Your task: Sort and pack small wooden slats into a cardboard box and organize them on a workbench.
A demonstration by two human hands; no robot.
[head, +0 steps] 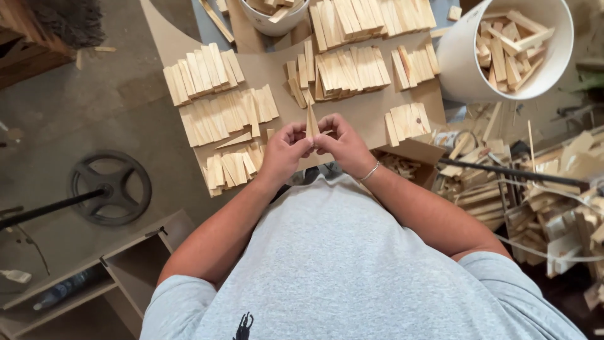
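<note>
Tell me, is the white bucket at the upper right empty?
No, the white bucket lies tipped toward the camera and is filled with loose wooden pieces.

A single view is given, taken from a camera worn on the head and aimed almost straight down. The torso in a grey shirt (340, 264) is seen closest, filling the lower frame, with both forearms stretched away from the lens. Farther off, the brown board (358, 107) is viewed from above, and the white bucket (462, 63) is cut by the upper edge. The lens seems wide-angled, since the edges appear slightly bent.
</note>
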